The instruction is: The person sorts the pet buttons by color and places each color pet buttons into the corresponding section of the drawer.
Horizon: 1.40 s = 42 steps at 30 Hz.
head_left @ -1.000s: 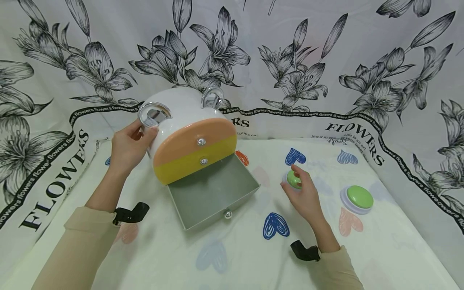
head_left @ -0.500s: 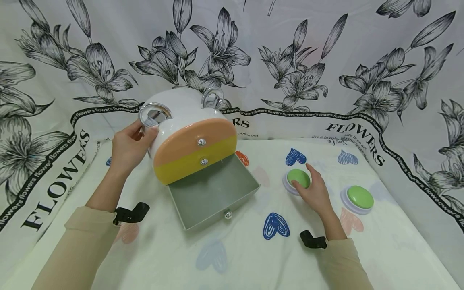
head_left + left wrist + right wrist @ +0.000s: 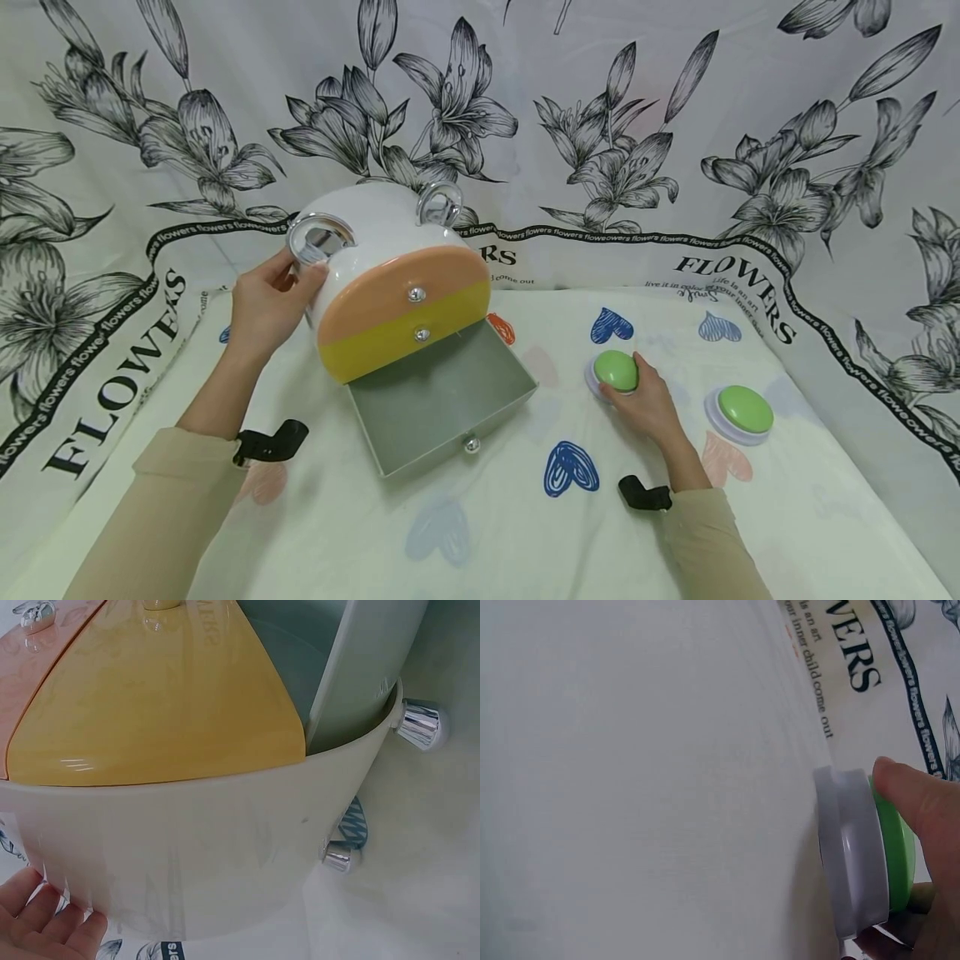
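Observation:
A rounded white drawer cabinet (image 3: 367,217) has an orange drawer front (image 3: 375,292), a yellow one (image 3: 390,340) and a grey-green drawer (image 3: 442,392) pulled out. My left hand (image 3: 266,308) holds the cabinet's left side, thumb below the clear ear-like ring (image 3: 321,237); in the left wrist view its fingertips (image 3: 90,926) touch the white shell. To the right, my right hand (image 3: 648,404) grips a round push button (image 3: 617,368) with a green top and pale base. The right wrist view shows the thumb (image 3: 900,787) at one edge of the green top (image 3: 895,847), fingers at the other.
A second green push button (image 3: 745,408) lies farther right on the white, heart-printed cloth (image 3: 510,533). Behind everything hangs a flower-printed curtain (image 3: 525,150). The drawer's silver knob (image 3: 472,445) points toward me.
My right hand first drew back to the right, uncovering the green top, then brought its fingers in around the button. The left hand and cabinet have stayed still.

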Motion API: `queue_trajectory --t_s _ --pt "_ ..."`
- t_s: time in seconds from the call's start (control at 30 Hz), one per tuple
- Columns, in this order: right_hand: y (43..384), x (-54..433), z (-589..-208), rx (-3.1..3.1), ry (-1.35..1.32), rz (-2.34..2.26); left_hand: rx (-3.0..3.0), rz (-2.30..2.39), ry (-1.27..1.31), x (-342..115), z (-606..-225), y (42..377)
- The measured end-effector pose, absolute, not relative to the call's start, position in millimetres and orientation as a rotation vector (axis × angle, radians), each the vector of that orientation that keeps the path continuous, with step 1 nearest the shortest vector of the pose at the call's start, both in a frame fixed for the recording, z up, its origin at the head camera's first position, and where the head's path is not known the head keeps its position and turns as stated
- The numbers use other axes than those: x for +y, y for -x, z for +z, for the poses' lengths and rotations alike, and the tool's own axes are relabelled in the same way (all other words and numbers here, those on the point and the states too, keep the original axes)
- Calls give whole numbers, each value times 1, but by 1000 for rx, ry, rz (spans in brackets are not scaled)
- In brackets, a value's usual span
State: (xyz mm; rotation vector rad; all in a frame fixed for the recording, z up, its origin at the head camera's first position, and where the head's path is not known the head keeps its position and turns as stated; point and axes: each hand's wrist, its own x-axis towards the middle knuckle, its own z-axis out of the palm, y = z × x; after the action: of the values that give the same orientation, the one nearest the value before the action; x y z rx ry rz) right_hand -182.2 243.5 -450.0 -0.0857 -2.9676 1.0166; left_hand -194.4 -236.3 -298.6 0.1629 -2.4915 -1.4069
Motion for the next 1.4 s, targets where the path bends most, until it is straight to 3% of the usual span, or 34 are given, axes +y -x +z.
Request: queue_trajectory --t_s 0.77,1.4 --pt "180 247 -450 -2960 168 1033 -2503 -1399 -178 -236 -298 191" --pt "178 222 -408 -2823 8 1084 -2485 -1376 -145 -235 -299 194"
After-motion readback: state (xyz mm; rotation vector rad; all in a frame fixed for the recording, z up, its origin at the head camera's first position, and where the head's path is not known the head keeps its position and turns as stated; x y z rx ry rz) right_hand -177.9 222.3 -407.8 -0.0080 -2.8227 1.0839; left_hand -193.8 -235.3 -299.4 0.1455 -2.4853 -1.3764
